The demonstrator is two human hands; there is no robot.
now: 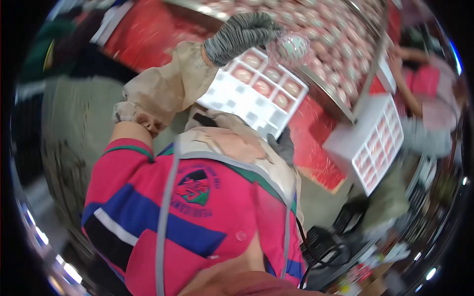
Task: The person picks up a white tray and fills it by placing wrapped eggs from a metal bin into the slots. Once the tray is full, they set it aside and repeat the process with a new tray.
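Observation:
My left hand (242, 37), in a grey striped knit glove, reaches over the far side of a white divided box (232, 93). Its fingers are closed on a round, net-wrapped fruit (292, 49), pale with reddish streaks, held above the box's far edge. Several pinkish wrapped fruits sit in the far compartments; the nearer ones show white and grey bottoms. My right hand (284, 146), also in a grey glove, is at the box's near right corner, its fingers partly hidden and seemingly wrapped round the edge.
A metal-rimmed bin (340, 49) full of similar wrapped fruits lies beyond the box. The table has a red surface (311, 133). A second white box (368, 140), filled with fruits, stands tilted at right. Another person (427, 81) is at far right.

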